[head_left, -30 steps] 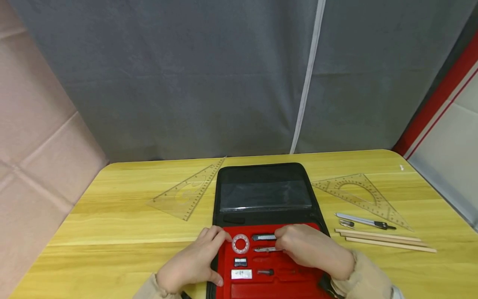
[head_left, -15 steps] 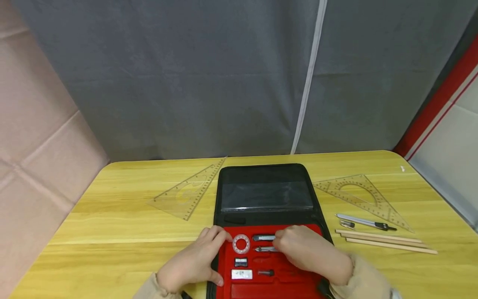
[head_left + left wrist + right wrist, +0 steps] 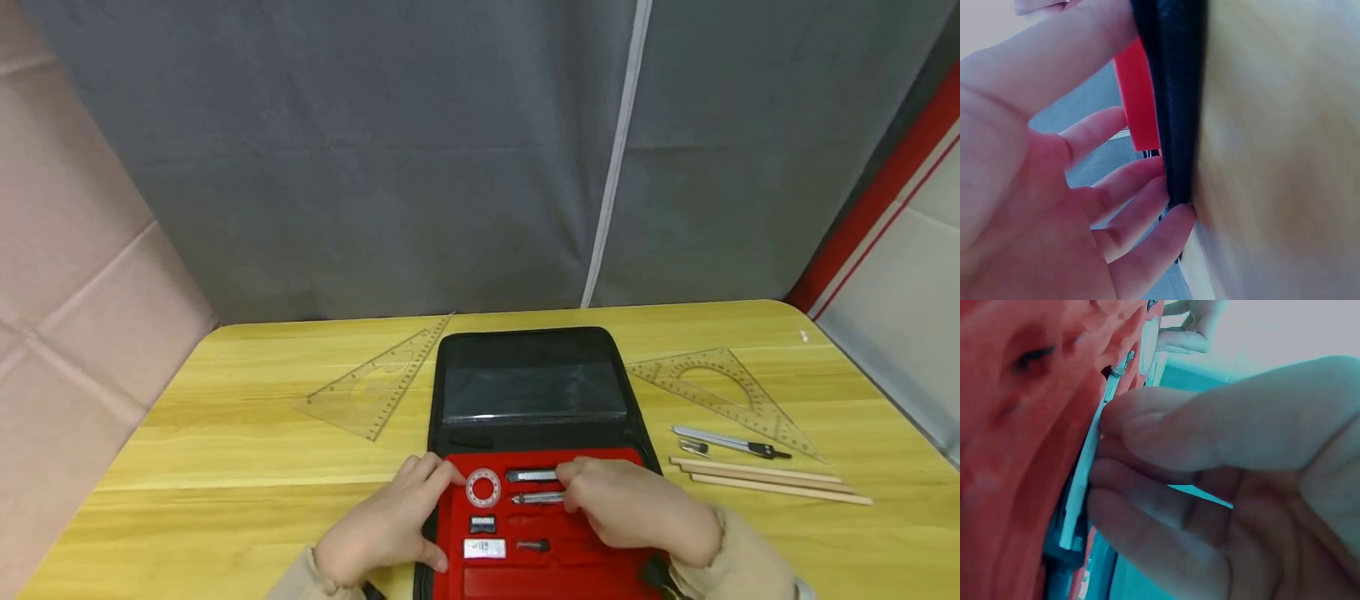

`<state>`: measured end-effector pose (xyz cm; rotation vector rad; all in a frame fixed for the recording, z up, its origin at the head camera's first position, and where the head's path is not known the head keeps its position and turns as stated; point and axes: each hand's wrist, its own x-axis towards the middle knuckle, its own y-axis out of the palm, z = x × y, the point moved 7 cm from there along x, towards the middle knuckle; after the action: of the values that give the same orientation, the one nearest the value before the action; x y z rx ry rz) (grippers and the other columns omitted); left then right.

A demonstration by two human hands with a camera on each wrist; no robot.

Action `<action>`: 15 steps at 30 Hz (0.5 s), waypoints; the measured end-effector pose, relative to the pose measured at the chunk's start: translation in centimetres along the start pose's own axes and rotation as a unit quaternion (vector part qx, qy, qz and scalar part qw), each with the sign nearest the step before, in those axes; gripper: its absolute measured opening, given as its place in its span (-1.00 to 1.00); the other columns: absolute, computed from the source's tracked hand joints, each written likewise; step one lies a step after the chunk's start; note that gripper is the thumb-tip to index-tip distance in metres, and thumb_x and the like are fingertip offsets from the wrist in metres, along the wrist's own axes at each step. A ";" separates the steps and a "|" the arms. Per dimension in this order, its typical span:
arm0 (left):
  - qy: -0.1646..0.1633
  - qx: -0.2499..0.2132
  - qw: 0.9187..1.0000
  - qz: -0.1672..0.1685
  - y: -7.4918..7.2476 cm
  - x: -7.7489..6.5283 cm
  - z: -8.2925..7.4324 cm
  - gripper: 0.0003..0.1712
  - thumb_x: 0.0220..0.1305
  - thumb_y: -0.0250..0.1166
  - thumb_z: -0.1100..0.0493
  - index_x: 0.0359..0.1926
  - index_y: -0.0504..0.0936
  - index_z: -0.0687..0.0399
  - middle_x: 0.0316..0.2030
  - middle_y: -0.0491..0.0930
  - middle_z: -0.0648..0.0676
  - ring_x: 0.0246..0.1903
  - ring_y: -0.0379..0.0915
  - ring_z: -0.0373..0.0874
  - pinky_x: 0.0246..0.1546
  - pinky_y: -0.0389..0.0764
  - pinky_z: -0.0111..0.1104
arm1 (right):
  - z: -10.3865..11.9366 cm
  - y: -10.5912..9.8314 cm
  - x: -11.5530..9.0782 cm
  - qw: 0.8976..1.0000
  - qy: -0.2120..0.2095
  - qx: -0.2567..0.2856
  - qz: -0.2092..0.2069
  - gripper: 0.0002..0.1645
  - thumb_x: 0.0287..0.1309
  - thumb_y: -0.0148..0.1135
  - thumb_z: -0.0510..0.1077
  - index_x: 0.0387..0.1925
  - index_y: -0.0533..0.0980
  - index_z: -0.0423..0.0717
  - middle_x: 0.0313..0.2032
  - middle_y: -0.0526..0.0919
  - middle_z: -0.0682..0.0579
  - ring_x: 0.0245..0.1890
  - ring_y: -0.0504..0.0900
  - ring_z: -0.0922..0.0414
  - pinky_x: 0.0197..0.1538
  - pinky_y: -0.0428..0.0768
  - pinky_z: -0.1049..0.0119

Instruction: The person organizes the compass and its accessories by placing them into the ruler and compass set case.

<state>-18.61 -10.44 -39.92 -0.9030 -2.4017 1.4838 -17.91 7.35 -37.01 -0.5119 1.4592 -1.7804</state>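
Silver tool point(image 3: 538, 498) at red tray point(image 3: 558, 579) of open case point(image 3: 555, 435), next to cutter point(image 3: 531, 476), tip pointing L. Head cam: R hand point(image 3: 630, 504), fingers bent, covers tool's other end; L hand point(image 3: 386, 521) at case's L side, thumb wide of fingers. L wrist cam: L hand's fingers spread, tips on case's black edge. R wrist cam: R hand's fingertips touch tool, thumb close to forefinger; can't tell if they pinch it.

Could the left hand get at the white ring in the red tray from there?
Probably yes: the left hand is at the left edge of the red tray, fingertips close beside the white ring, with nothing visible between them.
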 end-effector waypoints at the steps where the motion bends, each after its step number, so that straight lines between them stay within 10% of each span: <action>1: 0.000 -0.001 1.000 0.001 0.0 0.0 0.0 -0.21 -0.41 0.51 0.01 -0.04 0.32 -0.14 -0.12 0.33 -0.09 -0.10 0.15 -0.16 -0.13 0.57 -0.28 | -0.2 -0.1 -0.1 1.000 -0.005 0.013 0.000 -0.82 -0.06 0.18 -0.29 -0.52 0.64 0.03 -0.57 0.31 0.25 -0.54 0.29 0.36 -0.52 0.40 0.51; 15: 0.005 0.018 1.000 -0.004 -0.5 -0.2 0.2 -0.22 -0.47 0.52 -0.03 -0.13 0.32 -0.12 -0.24 0.30 -0.11 -0.18 0.14 -0.18 -0.19 0.54 -0.32 | -4.7 -1.2 -1.3 0.997 0.007 0.048 -0.062 -0.90 -0.14 0.28 -0.22 -0.61 0.56 0.05 -0.57 0.42 0.25 -0.57 0.35 0.34 -0.52 0.49 0.40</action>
<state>-18.72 -10.82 -39.56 -0.8898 -2.3611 1.5101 -20.83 11.42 -36.88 -0.5512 1.3705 -1.9445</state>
